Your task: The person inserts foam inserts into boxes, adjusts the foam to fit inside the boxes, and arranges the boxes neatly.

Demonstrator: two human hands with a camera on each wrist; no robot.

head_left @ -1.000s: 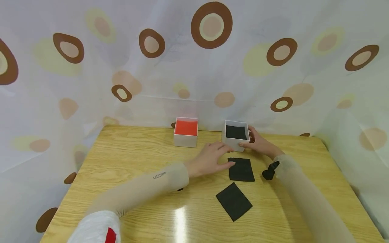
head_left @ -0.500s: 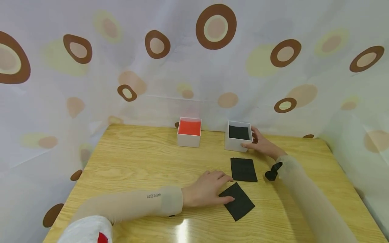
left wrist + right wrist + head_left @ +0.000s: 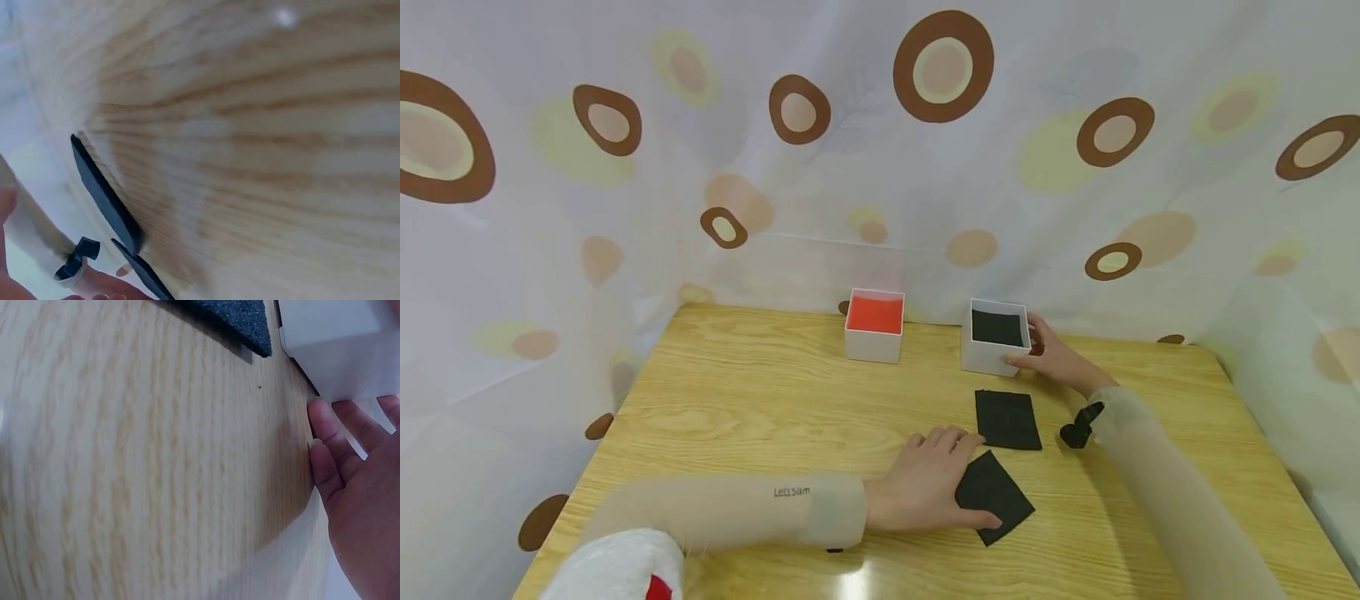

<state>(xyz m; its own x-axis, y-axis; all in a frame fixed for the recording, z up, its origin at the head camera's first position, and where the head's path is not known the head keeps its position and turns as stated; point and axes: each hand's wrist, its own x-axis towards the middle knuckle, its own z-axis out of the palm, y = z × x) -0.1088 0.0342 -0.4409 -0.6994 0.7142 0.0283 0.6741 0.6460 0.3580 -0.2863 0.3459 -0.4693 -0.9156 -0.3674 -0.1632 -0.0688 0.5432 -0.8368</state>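
My left hand (image 3: 925, 487) reaches over the near black, foam-like square (image 3: 1003, 500), its thumb across the front part and its fingers spread toward the back corner. This square lies turned like a diamond on the table. A second black square (image 3: 1009, 421) lies flat just behind it; both look thick in the left wrist view. At the back right, my right hand (image 3: 1062, 362) holds a white open box (image 3: 988, 358) by its right side, thumb at the front. Black material (image 3: 997, 328) shows inside that box. In the right wrist view, fingers (image 3: 325, 465) rest beside the box's wall.
To the left of that box stands another white box (image 3: 872, 346) with red material (image 3: 876, 315) inside. A patterned curtain (image 3: 820, 192) hangs close behind the wooden table (image 3: 760, 400) and along its sides. A black wrist camera (image 3: 1078, 427) sits on my right forearm.
My left hand has come back from beside the white box to the near black square and now spreads over its edge. The right hand keeps its hold on the box.
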